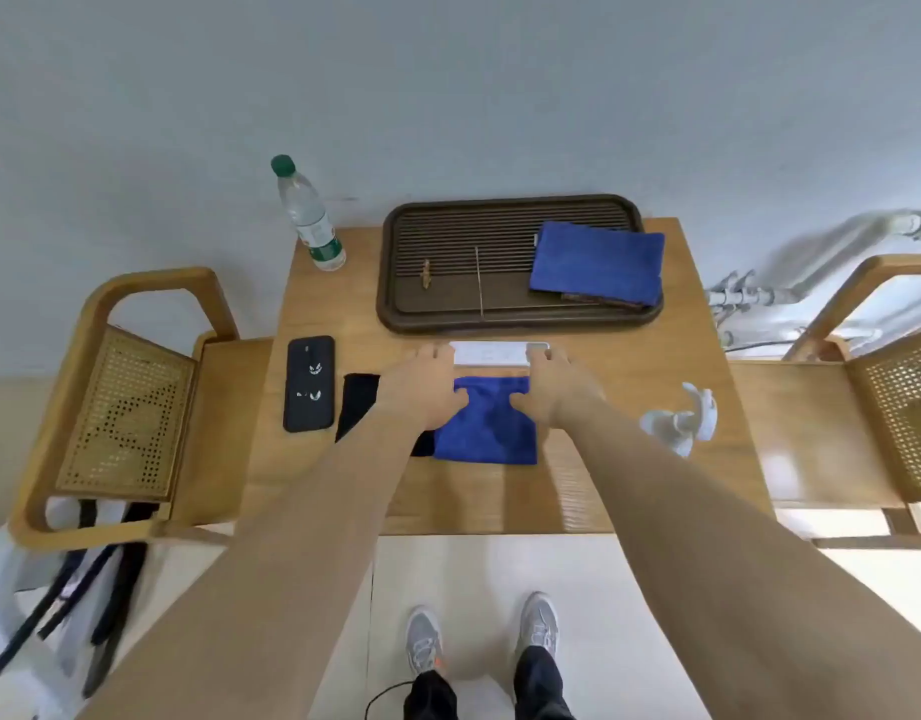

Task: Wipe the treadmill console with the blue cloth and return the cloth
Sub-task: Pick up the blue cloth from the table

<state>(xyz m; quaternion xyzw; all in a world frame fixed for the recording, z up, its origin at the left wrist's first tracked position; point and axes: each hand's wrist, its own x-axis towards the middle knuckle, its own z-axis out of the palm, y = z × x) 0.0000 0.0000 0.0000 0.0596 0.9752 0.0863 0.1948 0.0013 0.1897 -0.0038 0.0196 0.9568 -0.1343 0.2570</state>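
Both hands, left hand (422,389) and right hand (554,389), rest flat, fingers extended and gripping nothing, on the folded blue cloth (487,426) on the wooden bench (630,491). Recommend pinching both upper corners before lifting.

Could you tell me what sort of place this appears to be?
Probably a home or office sitting corner, not a gym: a wooden table holds a slatted tea tray, with rattan-backed chairs on both sides. No treadmill is visible.
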